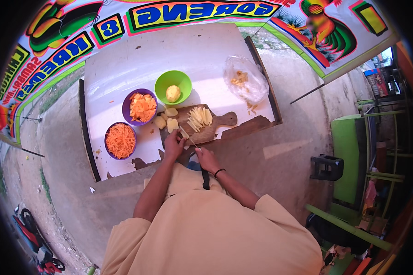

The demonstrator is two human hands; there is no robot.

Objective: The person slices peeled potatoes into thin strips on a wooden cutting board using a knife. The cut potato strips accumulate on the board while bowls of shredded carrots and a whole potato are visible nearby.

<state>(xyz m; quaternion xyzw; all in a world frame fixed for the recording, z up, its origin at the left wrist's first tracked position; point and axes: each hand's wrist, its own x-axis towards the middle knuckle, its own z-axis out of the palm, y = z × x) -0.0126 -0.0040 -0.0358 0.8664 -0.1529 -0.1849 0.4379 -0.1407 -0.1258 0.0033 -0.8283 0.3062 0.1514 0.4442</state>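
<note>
My left hand grips a small piece of pale potato at the near edge of a wooden cutting board. In my right hand is a knife with a light handle, its blade pointing up and left against that piece. Cut potato sticks lie in a pile toward the board's handle. Several potato chunks rest on and beside the board's left end. Behind it stands a green bowl holding one peeled potato.
Two purple bowls stand left: one of orange chunks, one of orange shreds. A plastic bag with peelings sits at right on the white table, whose near edge is torn. A black stool is on the floor; a printed banner hangs beyond.
</note>
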